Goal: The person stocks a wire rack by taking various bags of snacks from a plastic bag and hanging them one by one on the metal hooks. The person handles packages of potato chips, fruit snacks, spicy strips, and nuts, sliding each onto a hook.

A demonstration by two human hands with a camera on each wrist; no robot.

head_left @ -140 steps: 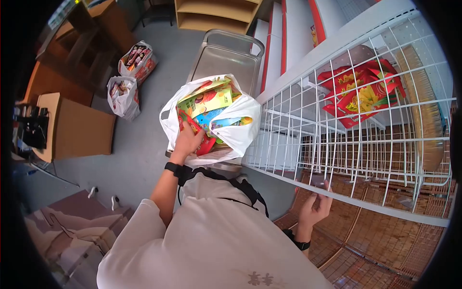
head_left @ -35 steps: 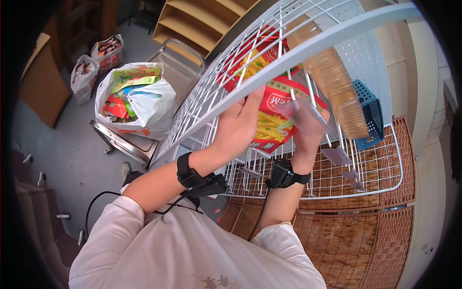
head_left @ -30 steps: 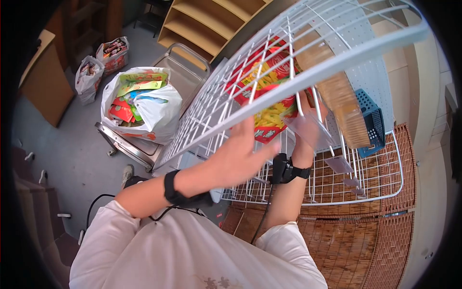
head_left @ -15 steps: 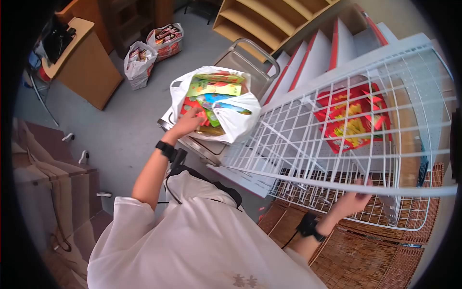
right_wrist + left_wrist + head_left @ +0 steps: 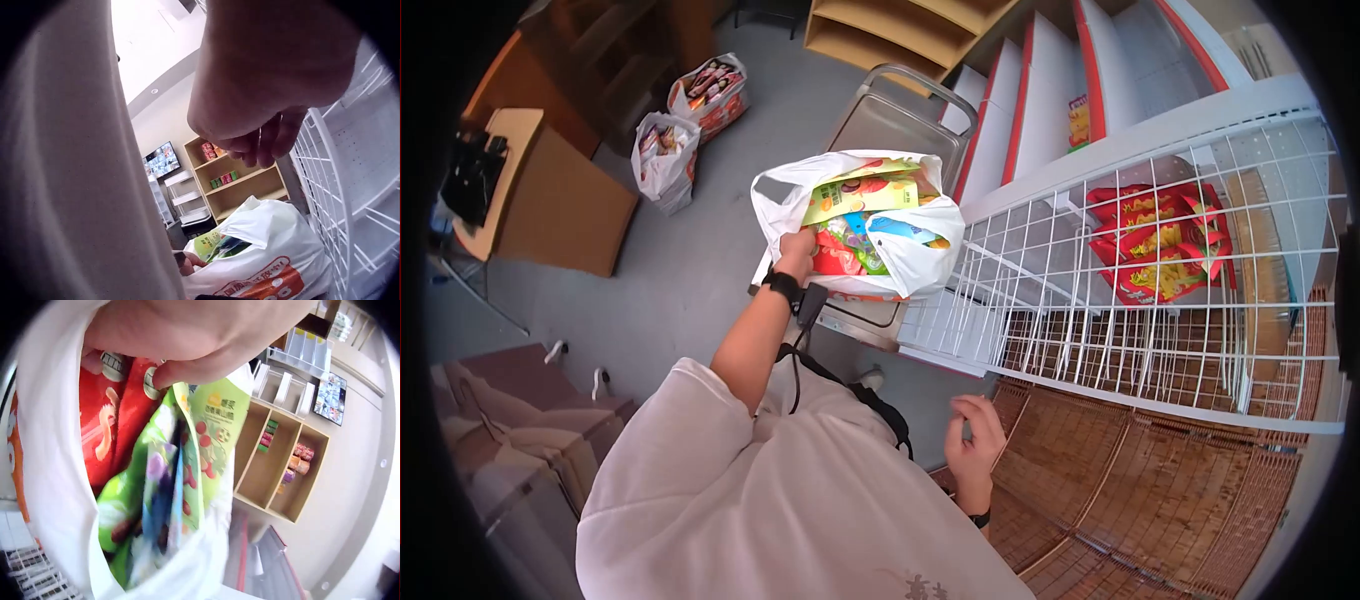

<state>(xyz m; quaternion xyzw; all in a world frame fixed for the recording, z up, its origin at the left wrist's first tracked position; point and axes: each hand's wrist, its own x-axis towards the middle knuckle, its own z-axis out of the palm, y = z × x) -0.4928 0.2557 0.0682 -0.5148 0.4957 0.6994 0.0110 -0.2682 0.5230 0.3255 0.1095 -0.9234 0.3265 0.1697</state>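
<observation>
One left hand point(image 5: 206, 331) pinches glossy red packet point(image 5: 97, 447), right hand point(image 5: 975, 440) apart, loosely curled, empty; snagging could tip unbraced white plastic bag point(image 5: 928, 268).

from where i stand, the left hand point(image 5: 797, 252) has its fingertips lost to me inside the white bag point(image 5: 920, 262), toward its nine o'clock side, and i can't make out the lowest packets under the top ones. the wooden shelves point(image 5: 880, 38) are cut off at twelve o'clock, and the black thing point(image 5: 475, 175) at ten is too dim to name. in the left wrist view, pictures on the wall screen point(image 5: 330, 398) toward two o'clock are too small to read.
</observation>
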